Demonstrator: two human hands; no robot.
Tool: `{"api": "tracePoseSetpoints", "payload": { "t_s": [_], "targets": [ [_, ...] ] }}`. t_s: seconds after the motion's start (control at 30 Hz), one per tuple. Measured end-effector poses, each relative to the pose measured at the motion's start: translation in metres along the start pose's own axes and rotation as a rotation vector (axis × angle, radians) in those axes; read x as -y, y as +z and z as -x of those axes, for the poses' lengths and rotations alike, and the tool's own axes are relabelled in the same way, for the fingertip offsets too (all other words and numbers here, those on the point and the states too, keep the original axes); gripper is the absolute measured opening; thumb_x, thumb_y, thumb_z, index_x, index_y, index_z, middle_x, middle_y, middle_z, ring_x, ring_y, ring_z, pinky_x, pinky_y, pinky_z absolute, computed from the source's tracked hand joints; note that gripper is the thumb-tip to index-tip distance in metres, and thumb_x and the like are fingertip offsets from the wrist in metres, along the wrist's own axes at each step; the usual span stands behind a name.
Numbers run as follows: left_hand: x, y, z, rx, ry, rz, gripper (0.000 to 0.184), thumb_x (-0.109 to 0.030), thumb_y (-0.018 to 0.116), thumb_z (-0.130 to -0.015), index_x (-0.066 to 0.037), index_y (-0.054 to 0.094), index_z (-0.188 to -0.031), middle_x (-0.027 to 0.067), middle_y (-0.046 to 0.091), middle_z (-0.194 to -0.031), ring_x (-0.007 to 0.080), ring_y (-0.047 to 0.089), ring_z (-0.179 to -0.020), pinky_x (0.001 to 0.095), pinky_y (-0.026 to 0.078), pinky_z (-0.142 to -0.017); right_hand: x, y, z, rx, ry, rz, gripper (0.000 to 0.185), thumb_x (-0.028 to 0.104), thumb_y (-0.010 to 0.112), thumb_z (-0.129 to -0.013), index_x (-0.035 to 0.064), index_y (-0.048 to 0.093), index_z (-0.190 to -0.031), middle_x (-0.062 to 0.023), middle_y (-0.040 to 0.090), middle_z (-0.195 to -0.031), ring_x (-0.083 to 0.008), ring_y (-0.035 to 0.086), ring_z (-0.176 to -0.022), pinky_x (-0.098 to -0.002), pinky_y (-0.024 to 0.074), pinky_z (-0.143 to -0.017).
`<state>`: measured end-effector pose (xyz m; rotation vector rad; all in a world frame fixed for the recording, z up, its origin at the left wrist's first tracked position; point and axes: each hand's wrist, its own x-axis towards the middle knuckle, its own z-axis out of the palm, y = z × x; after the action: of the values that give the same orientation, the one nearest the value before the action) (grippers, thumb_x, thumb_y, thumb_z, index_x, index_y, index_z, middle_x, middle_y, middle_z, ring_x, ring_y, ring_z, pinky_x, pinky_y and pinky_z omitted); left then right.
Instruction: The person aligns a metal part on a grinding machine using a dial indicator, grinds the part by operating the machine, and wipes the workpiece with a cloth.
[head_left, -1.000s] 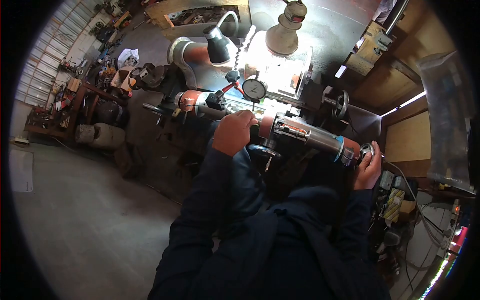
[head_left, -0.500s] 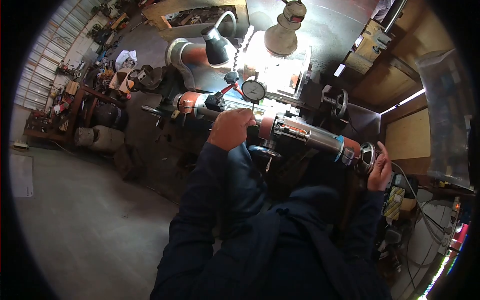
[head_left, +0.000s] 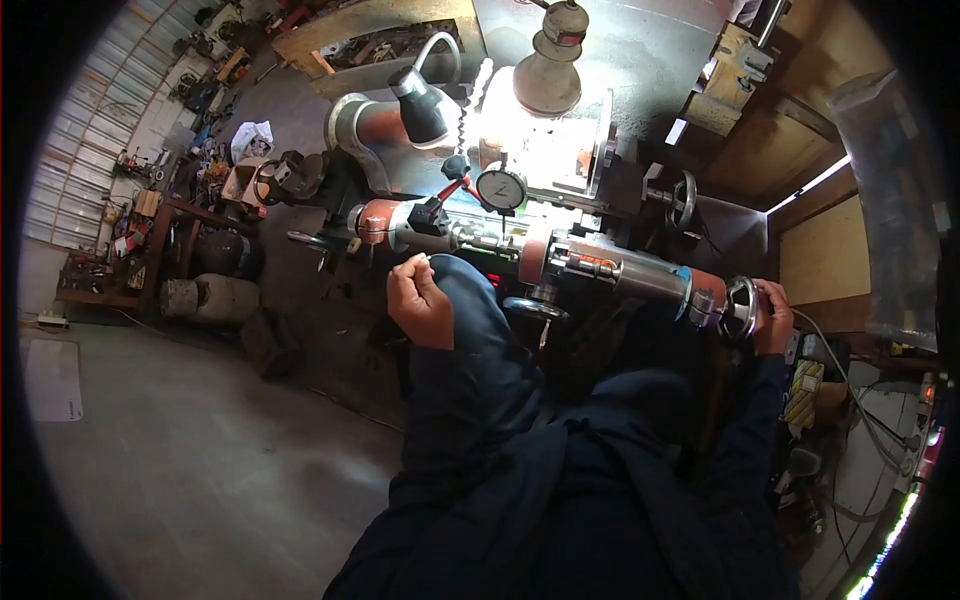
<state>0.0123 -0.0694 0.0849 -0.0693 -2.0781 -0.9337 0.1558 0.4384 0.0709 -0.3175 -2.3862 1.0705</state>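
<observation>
My right hand (head_left: 771, 316) has its fingers wrapped over the rim of a chrome handwheel (head_left: 739, 307) at the right end of a machine spindle (head_left: 650, 279). Above my left knee, my left hand (head_left: 420, 305) is closed with thumb and fingertips together; whatever they pinch, if anything, is too small to name. It hovers just in front of the machine, apart from it. Behind it, a round dial indicator (head_left: 501, 190) hangs on a red jointed arm (head_left: 452, 188) with a black base (head_left: 430, 215). Below the dial are a shiny shaft (head_left: 485, 240) and a reddish-brown disc (head_left: 535, 255).
A black work lamp (head_left: 422, 110) stands behind the indicator. A second handwheel (head_left: 683, 202) is at the machine's back right, and a smaller one (head_left: 536, 308) sits low in front. A metal cylinder (head_left: 215, 300) lies on the floor at left. Wooden panels (head_left: 820, 250) border the right.
My left hand has drawn back from under the dial indicator toward my knee, down and to the left. My right hand's fingers have closed further over the handwheel rim. The view has shifted slightly.
</observation>
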Motion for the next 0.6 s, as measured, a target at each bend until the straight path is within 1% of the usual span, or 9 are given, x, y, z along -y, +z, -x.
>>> {"api": "tracePoseSetpoints", "payload": {
  "t_s": [0.1, 0.13, 0.17, 0.23, 0.33, 0.43, 0.53, 0.6],
  "targets": [
    [0.025, 0.004, 0.026, 0.075, 0.008, -0.051, 0.007, -0.006, 0.062, -0.095, -0.002, 0.067, -0.093, 0.0094, 0.066, -0.081, 0.0213, 0.063, -0.069, 0.0339, 0.051, -0.064, -0.029, 0.009, 0.007, 0.092, 0.071, 0.019, 0.018, 0.003, 0.063, -0.090, -0.0011, 0.069, -0.107, -0.0072, 0.066, -0.100, -0.0169, 0.063, -0.095, -0.0297, 0.0494, -0.086],
    [0.027, 0.005, 0.028, 0.092, -0.029, -0.013, 0.007, -0.007, 0.063, -0.094, -0.001, 0.067, -0.093, 0.0106, 0.066, -0.081, 0.0244, 0.064, -0.070, 0.0352, 0.051, -0.064, -0.043, 0.007, 0.012, 0.132, 0.126, -0.008, 0.019, 0.005, 0.064, -0.090, -0.0009, 0.069, -0.107, -0.0063, 0.068, -0.098, -0.0152, 0.063, -0.092, -0.0297, 0.0500, -0.084],
    [0.030, 0.006, 0.028, 0.090, -0.010, -0.028, 0.008, -0.007, 0.063, -0.094, -0.001, 0.067, -0.093, 0.0114, 0.066, -0.082, 0.0262, 0.065, -0.071, 0.0360, 0.052, -0.065, -0.057, 0.005, 0.017, 0.170, 0.181, -0.032, 0.020, 0.007, 0.065, -0.089, -0.0007, 0.070, -0.107, -0.0055, 0.069, -0.095, -0.0136, 0.063, -0.090, -0.0296, 0.0507, -0.082],
    [0.027, 0.004, 0.024, 0.085, 0.025, -0.059, 0.008, -0.008, 0.064, -0.094, -0.001, 0.067, -0.092, 0.0130, 0.067, -0.083, 0.0297, 0.066, -0.072, 0.0377, 0.052, -0.065, -0.046, 0.004, 0.028, 0.246, 0.443, -0.200, 0.018, 0.007, 0.065, -0.089, -0.0002, 0.070, -0.105, -0.0050, 0.070, -0.092, -0.0126, 0.063, -0.087, -0.0298, 0.0512, -0.080],
    [0.028, 0.003, 0.023, 0.105, 0.004, -0.046, 0.009, -0.009, 0.065, -0.093, -0.001, 0.068, -0.090, 0.0151, 0.067, -0.084, 0.0342, 0.066, -0.076, 0.0398, 0.052, -0.067, -0.057, -0.005, 0.043, 0.344, 0.282, -0.077, 0.015, 0.008, 0.064, -0.090, 0.0014, 0.070, -0.102, -0.0045, 0.071, -0.089, -0.0120, 0.063, -0.084, -0.0299, 0.0514, -0.078],
    [0.026, 0.000, 0.023, 0.141, -0.067, -0.053, 0.011, -0.012, 0.065, -0.093, -0.001, 0.067, -0.090, 0.0135, 0.067, -0.086, 0.0340, 0.064, -0.083, 0.0424, 0.051, -0.073, -0.044, -0.032, 0.049, 0.561, 0.386, 0.202, 0.014, 0.009, 0.062, -0.093, 0.0012, 0.070, -0.101, -0.0042, 0.071, -0.091, -0.0122, 0.063, -0.087, -0.0304, 0.0504, -0.077],
    [0.024, -0.002, 0.022, 0.143, -0.050, -0.060, 0.012, -0.013, 0.066, -0.092, -0.001, 0.067, -0.090, 0.0135, 0.067, -0.086, 0.0343, 0.064, -0.084, 0.0427, 0.051, -0.074, -0.011, -0.041, 0.064, 0.341, 0.344, -0.184, 0.015, 0.012, 0.060, -0.097, 0.0015, 0.069, -0.103, -0.0026, 0.070, -0.091, -0.0096, 0.061, -0.086, -0.0285, 0.0484, -0.075],
    [0.024, -0.002, 0.022, 0.151, -0.042, -0.067, 0.012, -0.014, 0.066, -0.092, -0.002, 0.067, -0.091, 0.0135, 0.067, -0.086, 0.0345, 0.064, -0.084, 0.0427, 0.051, -0.074, 0.013, -0.057, 0.050, 0.413, 0.324, -0.185, 0.016, 0.014, 0.060, -0.098, 0.0016, 0.068, -0.103, -0.0010, 0.069, -0.089, -0.0081, 0.059, -0.083, -0.0264, 0.0472, -0.074]
  ]
}}
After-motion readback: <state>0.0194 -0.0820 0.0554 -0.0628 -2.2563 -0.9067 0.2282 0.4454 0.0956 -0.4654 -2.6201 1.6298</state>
